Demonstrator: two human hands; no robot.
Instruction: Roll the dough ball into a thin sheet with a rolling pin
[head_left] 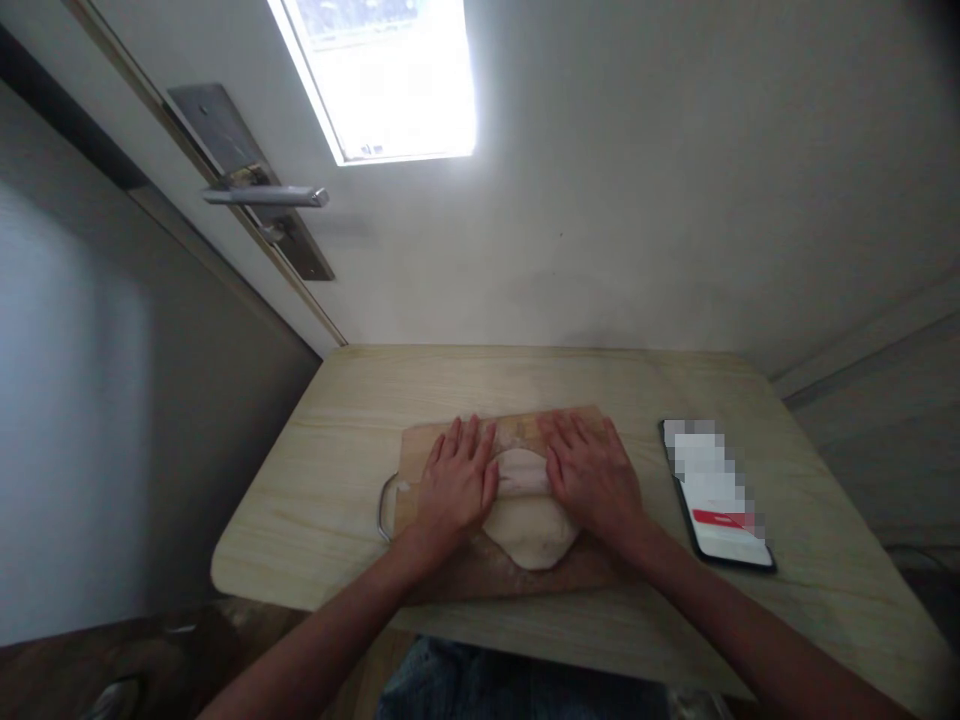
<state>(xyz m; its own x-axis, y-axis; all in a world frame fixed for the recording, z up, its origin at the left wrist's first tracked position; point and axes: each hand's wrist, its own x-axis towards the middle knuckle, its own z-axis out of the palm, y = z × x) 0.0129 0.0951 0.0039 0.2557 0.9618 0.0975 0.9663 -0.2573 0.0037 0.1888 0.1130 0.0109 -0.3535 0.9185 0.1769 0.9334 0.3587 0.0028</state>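
Note:
A flattened piece of pale dough (532, 535) lies on a wooden cutting board (487, 585) dusted with flour. Across its upper part runs a straight, pale band (523, 479), which looks like a rolling pin; its ends are hidden under my hands. My left hand (456, 480) presses palm down over the band's left end, fingers stretched out toward the far edge of the board. Over the right end, my right hand (592, 470) lies the same way, fingers extended and thumb beside the dough. Neither hand has its fingers wrapped round anything that I can see.
The board has a metal handle (385, 508) on its left side and rests on a light wooden table (300, 480). To the right lies a phone (720, 500) with a lit screen. Beyond the table stands a door with a lever handle (266, 197) and a bright window (397, 90).

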